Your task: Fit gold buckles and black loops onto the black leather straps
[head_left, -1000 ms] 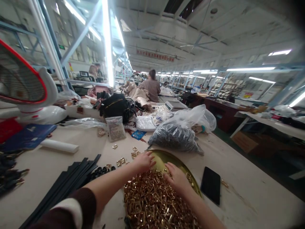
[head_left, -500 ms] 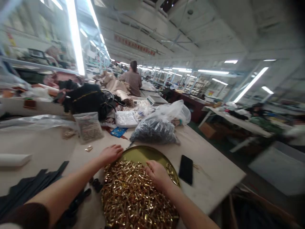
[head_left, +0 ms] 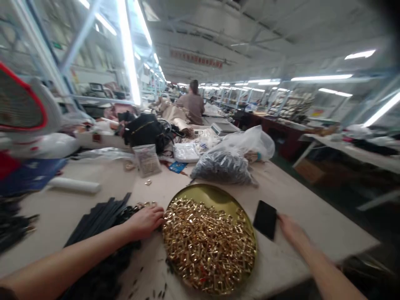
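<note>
A round yellow-green tray (head_left: 215,192) full of small gold metal pieces (head_left: 209,246) lies on the table. At the tray's left rim rests my left hand (head_left: 146,221), fingers curled; whether they grip the rim or something small is hidden. My right hand (head_left: 292,229) is right of the tray, its fingertips at the right edge of a black phone (head_left: 265,219); its fingers are blurred. Black strips (head_left: 96,221), some with gold pieces at their ends, lie left of the tray, partly behind my left forearm.
Behind the tray sits a clear plastic bag of dark items (head_left: 221,166), beside a small clear packet (head_left: 146,161) and a white packet (head_left: 186,152). A white roll (head_left: 75,185) lies at the left. Further back a person (head_left: 192,104) stands near piled fabric.
My right hand has left the gold pieces and moved right to the phone. My left hand has come down along the tray's left rim. The view has turned left.
</note>
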A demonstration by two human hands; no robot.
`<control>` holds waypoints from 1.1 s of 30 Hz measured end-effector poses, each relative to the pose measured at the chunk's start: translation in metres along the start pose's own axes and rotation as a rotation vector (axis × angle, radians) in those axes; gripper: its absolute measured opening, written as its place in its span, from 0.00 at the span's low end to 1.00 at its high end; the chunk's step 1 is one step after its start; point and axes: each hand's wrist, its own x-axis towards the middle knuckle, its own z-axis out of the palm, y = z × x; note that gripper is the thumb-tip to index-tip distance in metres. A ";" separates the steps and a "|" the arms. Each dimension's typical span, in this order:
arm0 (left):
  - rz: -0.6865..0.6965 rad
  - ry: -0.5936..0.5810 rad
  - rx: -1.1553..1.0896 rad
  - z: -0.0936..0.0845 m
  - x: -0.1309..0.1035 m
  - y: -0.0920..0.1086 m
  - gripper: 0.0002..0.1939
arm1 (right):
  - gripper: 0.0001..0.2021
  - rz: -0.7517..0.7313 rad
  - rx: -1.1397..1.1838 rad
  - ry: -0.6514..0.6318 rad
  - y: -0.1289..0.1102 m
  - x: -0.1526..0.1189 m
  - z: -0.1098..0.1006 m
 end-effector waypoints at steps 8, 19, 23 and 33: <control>0.045 -0.078 -0.016 -0.003 -0.062 0.045 0.12 | 0.16 -0.097 -0.174 0.029 0.016 -0.048 0.012; -0.123 0.130 -0.076 -0.024 -0.161 0.084 0.15 | 0.14 -0.699 0.178 0.184 -0.232 -0.178 -0.018; -0.269 0.164 -0.062 -0.030 -0.220 0.082 0.12 | 0.12 -0.950 0.067 0.099 -0.337 -0.217 0.016; -0.720 0.209 -0.083 -0.034 -0.213 0.002 0.13 | 0.17 -0.990 -0.081 0.131 -0.359 -0.235 0.051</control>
